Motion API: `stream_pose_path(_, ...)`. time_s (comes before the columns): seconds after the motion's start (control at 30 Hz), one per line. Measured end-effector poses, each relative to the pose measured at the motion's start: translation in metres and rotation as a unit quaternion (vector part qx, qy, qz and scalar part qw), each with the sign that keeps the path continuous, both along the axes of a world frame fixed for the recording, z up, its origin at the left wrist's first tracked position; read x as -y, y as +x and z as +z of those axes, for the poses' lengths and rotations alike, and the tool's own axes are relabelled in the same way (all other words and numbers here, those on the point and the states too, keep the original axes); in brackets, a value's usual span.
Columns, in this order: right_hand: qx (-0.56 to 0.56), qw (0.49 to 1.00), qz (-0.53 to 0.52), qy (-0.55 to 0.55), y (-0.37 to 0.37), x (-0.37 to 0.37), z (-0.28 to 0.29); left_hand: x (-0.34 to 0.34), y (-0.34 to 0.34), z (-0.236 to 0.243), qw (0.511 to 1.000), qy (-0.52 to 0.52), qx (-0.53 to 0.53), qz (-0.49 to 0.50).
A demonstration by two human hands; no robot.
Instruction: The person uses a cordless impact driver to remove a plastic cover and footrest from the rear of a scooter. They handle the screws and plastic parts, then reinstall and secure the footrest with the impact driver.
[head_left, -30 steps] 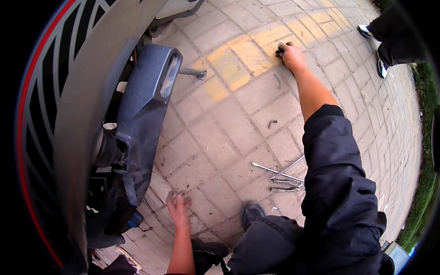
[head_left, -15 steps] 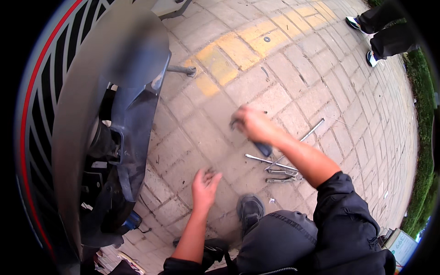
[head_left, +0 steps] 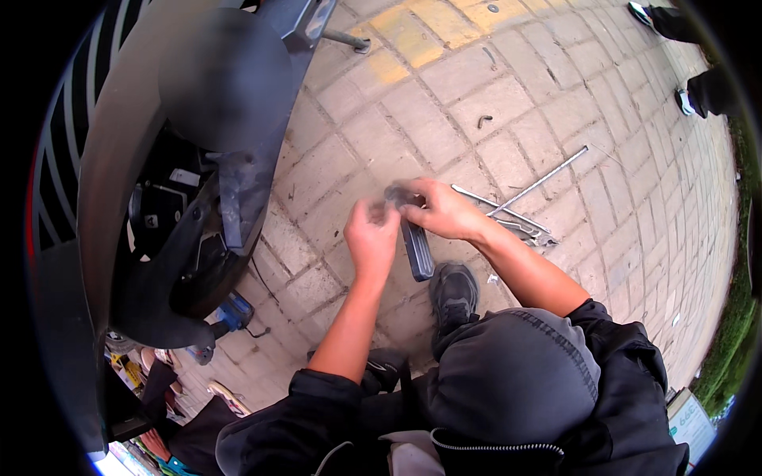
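A dark, grooved bar shaped like a footrest hangs at a slant in front of me. My right hand is closed round its upper end, where a dark, blurred fitting shows between the fingers. Right beside that end, my left hand has its fingers curled together, almost touching the right fingertips. What it pinches, if anything, is lost in blur. Beyond my right forearm lie a long metal rod, a thinner silver bar and some plier-like tools, partly hidden by the arm.
A large dark vehicle body with an opened underside fills the left, a metal stand leg jutting from it. Below it sits a blue tool. A small curved dark piece lies on the paving. Someone's legs stand far right.
My right hand has drawn nearer with the grooved bar, which now shows more fully. My left hand has risen to meet it, its spread fingers now curled. The view has shifted too.
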State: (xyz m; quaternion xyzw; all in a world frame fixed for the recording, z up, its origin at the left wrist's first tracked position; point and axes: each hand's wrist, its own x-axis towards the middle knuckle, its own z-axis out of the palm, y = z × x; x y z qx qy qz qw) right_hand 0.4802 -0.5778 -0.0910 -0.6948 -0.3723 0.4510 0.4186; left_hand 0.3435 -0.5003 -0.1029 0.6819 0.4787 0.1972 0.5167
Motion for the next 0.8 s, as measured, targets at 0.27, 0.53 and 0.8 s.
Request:
stream_pose_path(0.27, 0.031, 0.998, 0.045, -0.006, -0.018, -0.017, -0.006, -0.012, -0.018, 0.005, 0.992, 0.13, 0.005, 0.008)
stream_pose_path(0.53, 0.047, 0.996, 0.078, 0.012, -0.013, -0.016, 0.001, -0.015, -0.023, 0.004, 0.993, 0.102, -0.062, 0.003)
stream_pose_path(0.8, 0.089, 0.996, -0.018, -0.003, -0.017, -0.004, 0.047, -0.008, -0.018, -0.009, 0.897, -0.376, 0.221, 0.076)
